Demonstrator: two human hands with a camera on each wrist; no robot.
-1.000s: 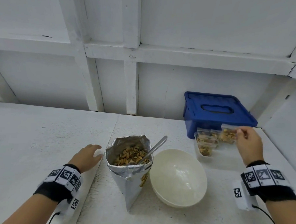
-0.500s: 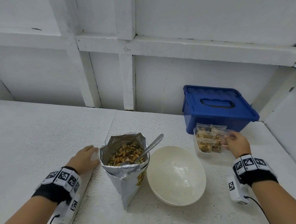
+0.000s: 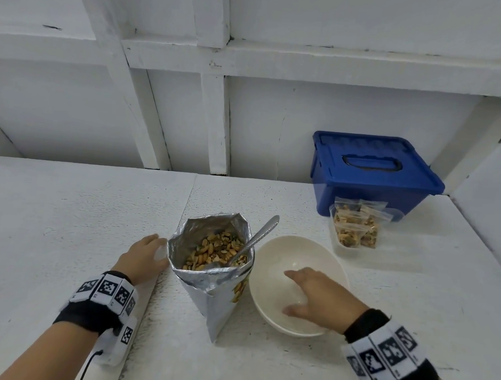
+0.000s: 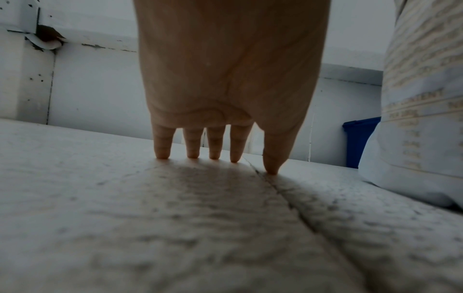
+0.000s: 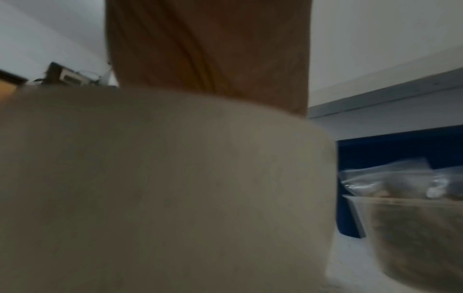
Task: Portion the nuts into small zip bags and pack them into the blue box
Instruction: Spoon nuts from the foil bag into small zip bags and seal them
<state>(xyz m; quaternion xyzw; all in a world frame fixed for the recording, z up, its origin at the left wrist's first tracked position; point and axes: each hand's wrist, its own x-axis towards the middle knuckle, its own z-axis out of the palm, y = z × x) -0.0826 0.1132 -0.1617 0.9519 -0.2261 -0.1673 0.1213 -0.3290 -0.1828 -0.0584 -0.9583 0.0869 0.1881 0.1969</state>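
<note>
silver foil bag of mixed nuts stands open on the white desk, a metal spoon leaning in it. the left hand rests beside the bag, fingers straight, tips on the desk, holding nothing. the right hand reaches over the round cream bowl with relaxed, spread fingers, empty. small clear zip bags of nuts sit in a clear tub just before the lidded blue plastic box.
</note>
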